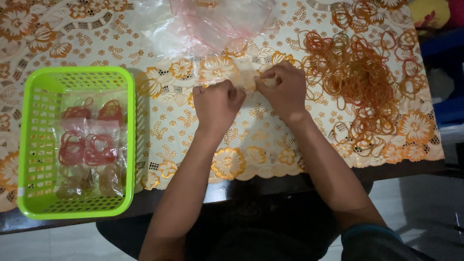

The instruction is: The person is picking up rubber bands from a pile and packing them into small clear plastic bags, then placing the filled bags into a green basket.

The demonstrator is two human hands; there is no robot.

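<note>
both hands are bunched up mid-table on the floral orange-and-white tablecloth (251, 140). left hand (216, 104) and right hand (285, 89) each pinch an end of a small clear plastic bag (247, 79), looks like there are bands inside. loose heap of orange rubber bands (367, 77) by the right edge, green plastic basket (126, 145) of filled bags at the left edge. the thin bag could slip or tear if tugged unevenly, spilling bands.

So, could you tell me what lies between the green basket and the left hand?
In the head view, only bare floral tablecloth lies between the green basket and the left hand.
</note>
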